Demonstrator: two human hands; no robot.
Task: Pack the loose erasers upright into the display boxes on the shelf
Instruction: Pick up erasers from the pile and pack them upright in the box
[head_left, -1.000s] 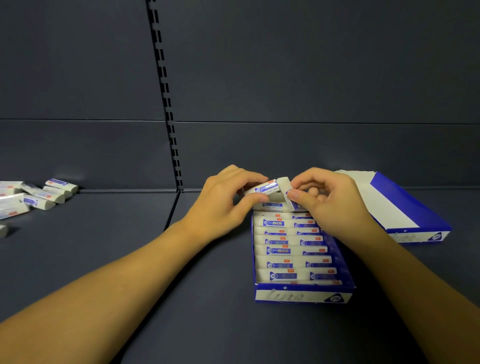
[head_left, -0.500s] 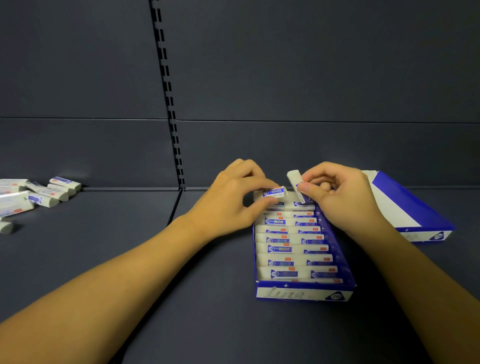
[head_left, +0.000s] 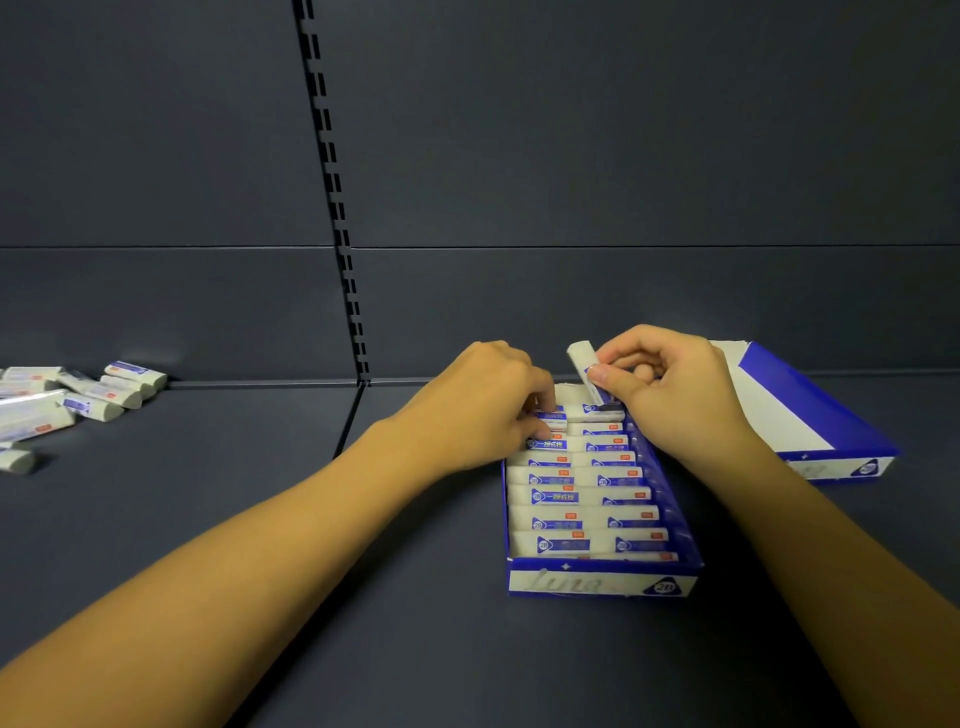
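A blue and white display box (head_left: 602, 581) stands on the dark shelf, holding two columns of white erasers with blue sleeves (head_left: 576, 499). My left hand (head_left: 478, 400) is at the box's far left corner, its curled fingers pushing an eraser (head_left: 551, 415) down into the back row. My right hand (head_left: 670, 389) hovers over the far right corner and pinches one eraser (head_left: 584, 364) between thumb and fingers, tilted, its lower end just above the back row.
A pile of loose erasers (head_left: 83, 395) lies at the far left of the shelf. A second blue and white box (head_left: 810, 426) lies behind my right hand. The slotted upright (head_left: 332, 197) runs down the back wall.
My left hand has lowered its eraser from above the box into the back row. My right hand has lifted its eraser and turned it more upright.
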